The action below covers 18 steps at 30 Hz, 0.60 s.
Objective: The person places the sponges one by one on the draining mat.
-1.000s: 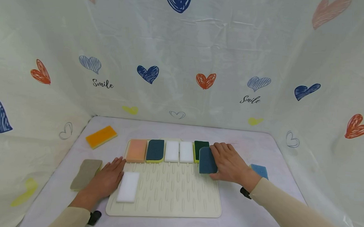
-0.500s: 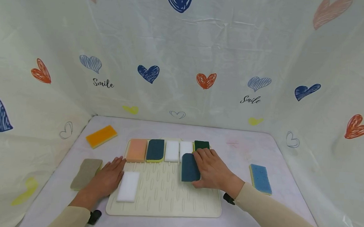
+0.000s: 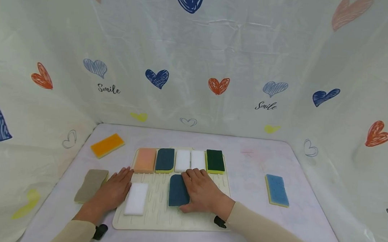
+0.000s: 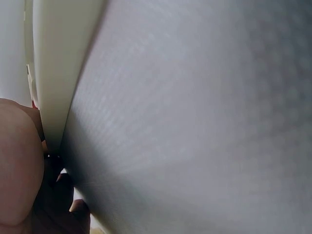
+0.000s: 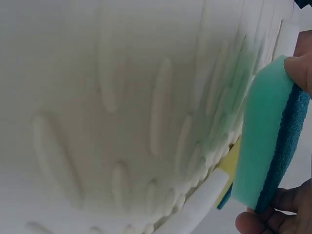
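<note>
My right hand (image 3: 202, 191) pinches a sponge (image 3: 178, 190) with a dark blue scouring face over the middle of a cream ribbed mat (image 3: 157, 222). In the right wrist view this sponge (image 5: 263, 141) shows a mint-green foam side, thumb on one end and fingers on the other, close over the ribs. My left hand (image 3: 114, 189) lies with fingers extended at the mat's left edge, beside a white sponge (image 3: 136, 199). Along the mat's back edge stand a peach sponge (image 3: 145, 160), a dark blue and yellow one (image 3: 165, 160), two white ones (image 3: 183, 161) and a dark green one (image 3: 215, 161).
Left of the mat, an orange sponge (image 3: 107, 145) lies at the back and a grey-beige sponge (image 3: 91, 186) sits by my left forearm. A light blue sponge (image 3: 277, 190) rests on the right of the table (image 3: 257, 163). A heart-printed curtain (image 3: 190, 45) encloses the back and sides.
My right hand has carried the dark blue-faced sponge leftward and nearer, from the mat's back right to its middle, uncovering the dark green and light blue sponges. My left hand has stayed put.
</note>
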Motion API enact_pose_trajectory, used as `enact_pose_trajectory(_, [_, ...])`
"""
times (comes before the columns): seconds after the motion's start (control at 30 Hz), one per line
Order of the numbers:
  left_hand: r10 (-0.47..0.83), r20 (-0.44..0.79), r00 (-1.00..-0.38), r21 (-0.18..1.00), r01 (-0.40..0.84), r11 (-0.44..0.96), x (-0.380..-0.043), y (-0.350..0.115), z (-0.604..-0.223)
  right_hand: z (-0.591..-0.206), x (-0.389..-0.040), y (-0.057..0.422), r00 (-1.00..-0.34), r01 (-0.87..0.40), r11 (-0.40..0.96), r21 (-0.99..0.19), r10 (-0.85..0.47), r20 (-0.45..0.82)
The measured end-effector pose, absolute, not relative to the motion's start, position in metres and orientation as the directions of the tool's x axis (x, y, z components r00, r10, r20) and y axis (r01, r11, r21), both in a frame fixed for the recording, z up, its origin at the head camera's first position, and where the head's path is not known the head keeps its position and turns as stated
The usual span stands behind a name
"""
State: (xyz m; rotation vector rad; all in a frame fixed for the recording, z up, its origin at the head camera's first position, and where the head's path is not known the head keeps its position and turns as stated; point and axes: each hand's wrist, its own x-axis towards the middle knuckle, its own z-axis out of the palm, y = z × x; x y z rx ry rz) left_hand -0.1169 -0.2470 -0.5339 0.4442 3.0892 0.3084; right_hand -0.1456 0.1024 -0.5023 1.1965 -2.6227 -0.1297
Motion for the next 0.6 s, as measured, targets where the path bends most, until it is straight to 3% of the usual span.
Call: enact_pose_trajectory(0.6, [0.283, 0.021, -0.959, 0.184, 0.281, 0.942, -0.117, -0.247, -0.534, -0.509, -0.133, 0.058, -0.616, -0.754, 0.643, 0.136, -0.763, 0.195])
